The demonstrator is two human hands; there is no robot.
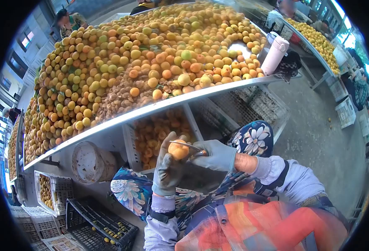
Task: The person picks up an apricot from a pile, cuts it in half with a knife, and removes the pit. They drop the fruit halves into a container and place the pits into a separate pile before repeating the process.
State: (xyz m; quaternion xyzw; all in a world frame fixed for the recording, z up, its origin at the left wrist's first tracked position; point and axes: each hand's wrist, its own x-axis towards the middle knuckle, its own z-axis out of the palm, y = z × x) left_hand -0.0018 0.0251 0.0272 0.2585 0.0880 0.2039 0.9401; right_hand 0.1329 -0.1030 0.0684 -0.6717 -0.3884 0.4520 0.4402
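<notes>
My left hand (167, 169), in a grey glove, is closed around an orange apricot (178, 151). In my gloved right hand (218, 155) is a small knife (188, 145), its thin blade lying across the upper side of the apricot. Both hands are close together above my lap. Just beyond them, under the table edge, a white crate (131, 149) holds split apricots (161, 127). A large heap of whole apricots (121, 54) covers the table (192, 95) in front of me. Brown apricot pits (119, 97) are piled near its front edge.
A pink bottle (275, 55) stands at the table's right corner. A stained white bucket (88, 163) sits below on the left, near a black crate (98, 226) with a few fruits. Other people (69, 23) are at the far side, and more fruit tables (314, 39) stand to the right.
</notes>
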